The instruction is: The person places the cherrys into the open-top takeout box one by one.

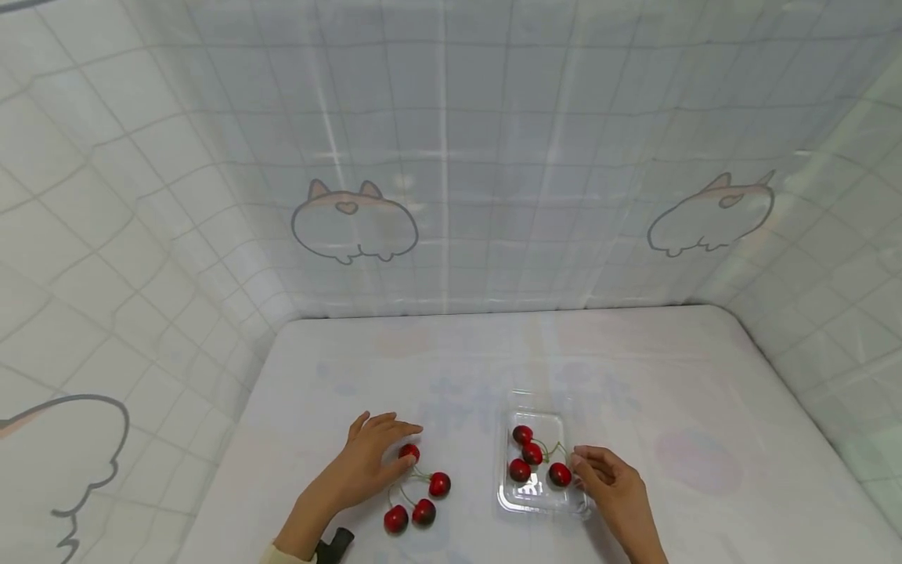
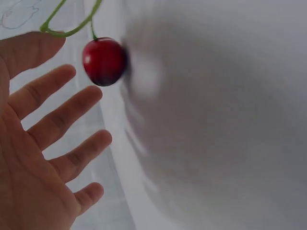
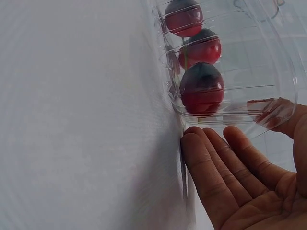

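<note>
My left hand [image 1: 369, 466], fingers spread, reaches over a cherry [image 1: 409, 453] at the upper end of a loose group. In the left wrist view, this red cherry [image 2: 104, 62] is close to the fingertips, and its green stem [image 2: 72, 32] crosses by the thumb tip. Other cherries [image 1: 423, 513] lie just right of and below that hand. My right hand [image 1: 615, 489] grips the right side of a clear plastic box [image 1: 513, 504], its thumb at the rim and its fingers along the outer wall. Several dark red cherries [image 1: 532, 453] with stems lie inside the box.
A pale cloth with faint prints covers the table [image 1: 705, 392]. Behind it and on both sides hang white gridded curtains [image 1: 493, 196] with cartoon animal drawings. A black object [image 1: 335, 545] sits beside the left wrist. The box's clear lid [image 1: 521, 398] extends behind it.
</note>
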Available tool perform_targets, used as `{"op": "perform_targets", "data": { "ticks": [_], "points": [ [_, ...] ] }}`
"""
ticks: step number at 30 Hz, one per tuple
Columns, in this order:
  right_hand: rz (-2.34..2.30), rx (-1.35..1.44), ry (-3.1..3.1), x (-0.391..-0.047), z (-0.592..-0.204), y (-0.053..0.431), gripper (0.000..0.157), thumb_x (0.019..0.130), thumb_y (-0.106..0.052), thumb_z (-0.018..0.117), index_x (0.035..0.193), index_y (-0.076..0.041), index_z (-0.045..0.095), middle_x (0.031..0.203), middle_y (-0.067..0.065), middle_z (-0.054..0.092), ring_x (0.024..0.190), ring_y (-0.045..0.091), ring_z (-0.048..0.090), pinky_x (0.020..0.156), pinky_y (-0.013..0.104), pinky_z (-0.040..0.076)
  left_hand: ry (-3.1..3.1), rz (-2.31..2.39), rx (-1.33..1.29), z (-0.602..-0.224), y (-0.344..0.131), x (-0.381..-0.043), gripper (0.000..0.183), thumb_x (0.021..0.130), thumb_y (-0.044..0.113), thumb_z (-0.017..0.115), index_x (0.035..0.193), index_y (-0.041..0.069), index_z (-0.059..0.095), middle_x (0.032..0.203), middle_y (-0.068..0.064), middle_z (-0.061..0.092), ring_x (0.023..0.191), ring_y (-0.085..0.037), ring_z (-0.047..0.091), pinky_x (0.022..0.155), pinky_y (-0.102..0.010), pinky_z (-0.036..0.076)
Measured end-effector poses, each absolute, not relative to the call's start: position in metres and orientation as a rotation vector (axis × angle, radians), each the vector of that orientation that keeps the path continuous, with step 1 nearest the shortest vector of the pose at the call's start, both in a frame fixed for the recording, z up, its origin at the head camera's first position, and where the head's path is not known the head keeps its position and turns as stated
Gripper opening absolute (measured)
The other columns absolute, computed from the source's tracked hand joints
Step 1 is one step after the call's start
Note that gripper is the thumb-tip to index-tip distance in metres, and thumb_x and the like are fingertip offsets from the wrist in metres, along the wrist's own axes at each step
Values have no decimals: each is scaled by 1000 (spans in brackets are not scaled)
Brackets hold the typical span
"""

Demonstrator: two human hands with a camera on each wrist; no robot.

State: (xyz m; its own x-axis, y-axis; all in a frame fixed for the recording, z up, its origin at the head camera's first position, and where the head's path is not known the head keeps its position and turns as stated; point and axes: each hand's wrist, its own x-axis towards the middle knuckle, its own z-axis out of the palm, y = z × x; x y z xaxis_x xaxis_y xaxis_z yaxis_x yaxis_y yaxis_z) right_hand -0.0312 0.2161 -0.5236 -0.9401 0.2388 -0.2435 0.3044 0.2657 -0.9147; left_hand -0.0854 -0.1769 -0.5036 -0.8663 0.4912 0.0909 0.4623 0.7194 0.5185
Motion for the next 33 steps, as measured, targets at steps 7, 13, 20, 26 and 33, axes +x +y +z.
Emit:
{"op": "perform_targets", "data": {
  "ticks": [7,13,20,26,33],
  "points": [
    [-1781,528,2456,-31,-523,217,36,95,-28,72,120,-3,68,110,11,72,91,20,70,73,24,56,2842,852,836,-515,-184,-76,43,94,25,72,136,20,63,133,5,62,136,-37,43,111,-70,7],
    [-1774,544,2449,-31,-522,216,37,95,-30,72,120,-3,68,110,10,72,92,20,70,74,25,57,2879,832,898,-523,-188,-77,45,92,23,75,135,19,64,135,0,61,136,-39,42,110,-70,8],
    [-1779,550,2448,-31,-520,216,36,95,-29,72,120,-3,68,109,10,72,91,20,70,73,23,56,2908,794,911,-522,-187,-80,44,87,25,80,129,20,68,130,0,63,135,-38,44,110,-69,10],
    [-1783,552,2445,-31,-519,216,35,95,-27,71,120,-3,68,109,10,72,91,20,70,73,23,56,2928,726,936,-519,-182,-81,42,85,29,83,124,21,70,126,1,63,132,-36,46,111,-67,13],
    [-1771,554,2452,-31,-517,215,33,96,-26,71,119,-3,68,108,10,72,89,20,69,72,23,56,2935,700,919,-514,-178,-80,42,82,27,85,121,19,71,124,1,64,131,-36,47,112,-65,14]
  ]
}}
